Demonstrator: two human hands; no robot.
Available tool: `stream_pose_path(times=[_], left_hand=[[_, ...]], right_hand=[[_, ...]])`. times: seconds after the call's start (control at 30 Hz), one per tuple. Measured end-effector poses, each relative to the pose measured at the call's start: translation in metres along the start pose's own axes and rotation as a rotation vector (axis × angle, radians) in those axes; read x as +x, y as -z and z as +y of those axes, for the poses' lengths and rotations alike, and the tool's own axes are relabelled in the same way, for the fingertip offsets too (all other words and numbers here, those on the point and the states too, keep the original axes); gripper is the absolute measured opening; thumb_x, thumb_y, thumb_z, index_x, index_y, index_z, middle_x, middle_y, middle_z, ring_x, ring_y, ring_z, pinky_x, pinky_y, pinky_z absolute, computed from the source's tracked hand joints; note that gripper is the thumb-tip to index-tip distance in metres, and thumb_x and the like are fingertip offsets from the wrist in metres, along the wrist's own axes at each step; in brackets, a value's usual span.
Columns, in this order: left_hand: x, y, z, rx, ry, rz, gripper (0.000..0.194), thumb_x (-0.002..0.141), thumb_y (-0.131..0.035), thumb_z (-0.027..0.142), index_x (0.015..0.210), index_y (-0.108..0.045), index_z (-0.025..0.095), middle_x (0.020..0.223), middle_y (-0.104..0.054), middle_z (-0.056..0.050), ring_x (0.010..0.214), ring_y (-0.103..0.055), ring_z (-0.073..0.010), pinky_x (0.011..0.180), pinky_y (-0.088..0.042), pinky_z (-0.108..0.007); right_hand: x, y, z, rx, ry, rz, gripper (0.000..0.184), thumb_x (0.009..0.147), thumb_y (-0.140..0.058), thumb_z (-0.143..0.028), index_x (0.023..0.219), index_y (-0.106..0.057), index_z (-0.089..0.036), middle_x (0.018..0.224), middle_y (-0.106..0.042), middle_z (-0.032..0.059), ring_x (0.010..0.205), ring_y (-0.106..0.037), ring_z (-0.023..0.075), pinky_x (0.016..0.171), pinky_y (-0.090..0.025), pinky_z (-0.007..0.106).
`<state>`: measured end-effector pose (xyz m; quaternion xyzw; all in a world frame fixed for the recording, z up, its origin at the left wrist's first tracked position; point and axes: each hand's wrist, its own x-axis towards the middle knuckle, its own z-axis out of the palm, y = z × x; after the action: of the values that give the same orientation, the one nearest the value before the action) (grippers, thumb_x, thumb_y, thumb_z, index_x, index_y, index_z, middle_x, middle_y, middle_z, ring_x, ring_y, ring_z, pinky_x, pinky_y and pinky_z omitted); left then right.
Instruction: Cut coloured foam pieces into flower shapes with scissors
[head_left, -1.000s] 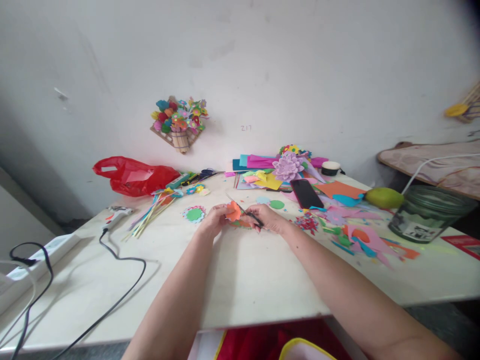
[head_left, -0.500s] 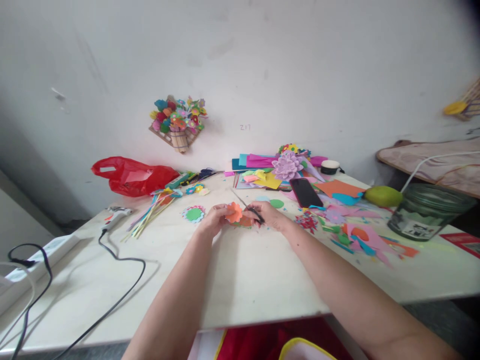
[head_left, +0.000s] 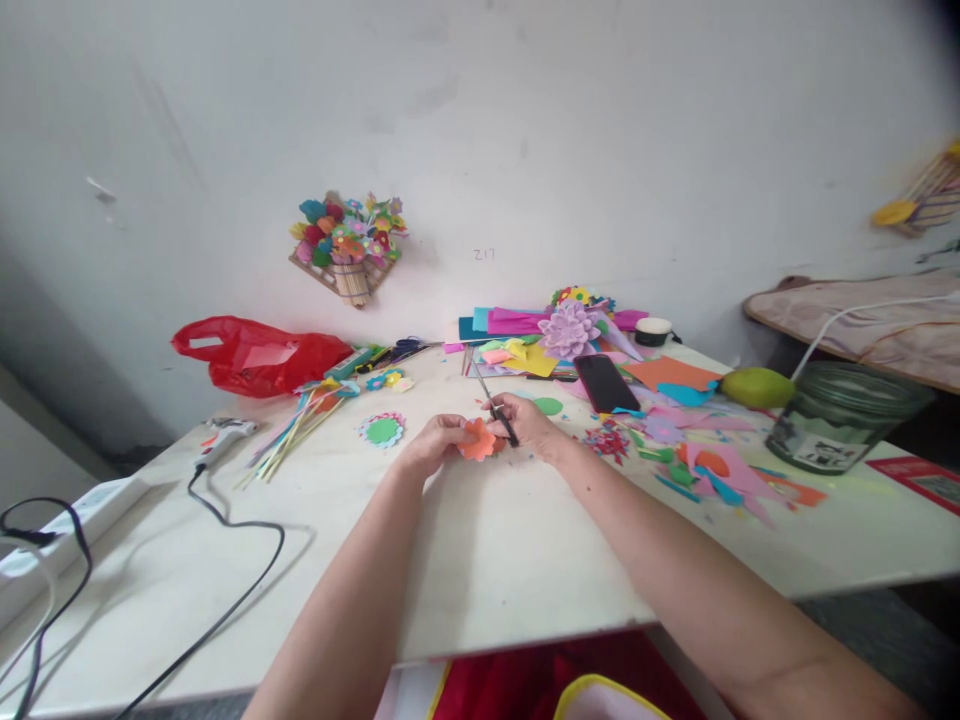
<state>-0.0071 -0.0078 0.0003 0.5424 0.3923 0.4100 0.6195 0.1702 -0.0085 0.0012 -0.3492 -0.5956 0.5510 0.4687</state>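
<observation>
My left hand (head_left: pixel 435 443) pinches an orange scalloped flower cutout (head_left: pixel 478 441) by its left side, just above the table. On the right of it, my right hand (head_left: pixel 525 425) is closed around the black handles of a pair of scissors (head_left: pixel 504 422), whose blades point up and away toward the wall. The fingertips of my right hand are close to the flower's edge; whether they touch it I cannot tell. To the left lies a scalloped flower with a green centre (head_left: pixel 383 431). Beyond my right hand rests a green oval piece (head_left: pixel 547 406).
On the left are a glue gun (head_left: pixel 229 436) with a black cord, a power strip (head_left: pixel 75 525), thin sticks (head_left: pixel 289 440) and a red plastic bag (head_left: pixel 262 355). Rightward lie a phone (head_left: pixel 606 384), colourful scraps (head_left: pixel 720 470), a green fruit-like object (head_left: pixel 757 387) and a glass jar (head_left: pixel 840 415).
The orange flower has turned and shifted slightly right and down in my left hand. The scissors are tipped more upright in my right hand. The whole view has shifted a little.
</observation>
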Motion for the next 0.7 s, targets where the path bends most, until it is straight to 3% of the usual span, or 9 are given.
stream_pose_path(times=[0.2, 0.4, 0.7], left_hand=[[0.003, 0.002, -0.002, -0.055, -0.052, 0.031, 0.016, 0.049, -0.072, 0.018, 0.062, -0.066, 0.011, 0.054, -0.063, -0.003, 0.046, -0.055, -0.0127, 0.05, -0.041, -0.025], [0.006, 0.005, -0.004, -0.121, -0.142, 0.134, 0.017, 0.049, -0.076, 0.019, 0.062, -0.068, 0.012, 0.058, -0.066, -0.002, 0.052, -0.058, -0.0123, 0.057, -0.046, -0.025], [0.007, 0.007, -0.002, -0.174, -0.213, 0.183, 0.015, 0.049, -0.078, 0.019, 0.056, -0.066, 0.013, 0.057, -0.065, -0.002, 0.054, -0.059, -0.0117, 0.061, -0.047, -0.025]], right_hand=[[0.001, -0.003, 0.001, 0.034, -0.059, 0.039, 0.033, 0.057, -0.066, -0.013, 0.087, -0.055, -0.018, 0.057, -0.055, -0.0064, 0.047, -0.05, 0.0077, 0.045, -0.039, 0.019], [-0.001, -0.007, 0.0, 0.062, -0.093, 0.013, 0.035, 0.058, -0.067, -0.012, 0.089, -0.053, -0.018, 0.061, -0.059, -0.0057, 0.048, -0.054, 0.0085, 0.046, -0.042, 0.02], [0.001, 0.007, 0.002, -0.071, -0.096, -0.03, 0.029, 0.066, -0.065, -0.021, 0.092, -0.055, -0.017, 0.054, -0.059, -0.0042, 0.042, -0.054, 0.0085, 0.034, -0.025, 0.015]])
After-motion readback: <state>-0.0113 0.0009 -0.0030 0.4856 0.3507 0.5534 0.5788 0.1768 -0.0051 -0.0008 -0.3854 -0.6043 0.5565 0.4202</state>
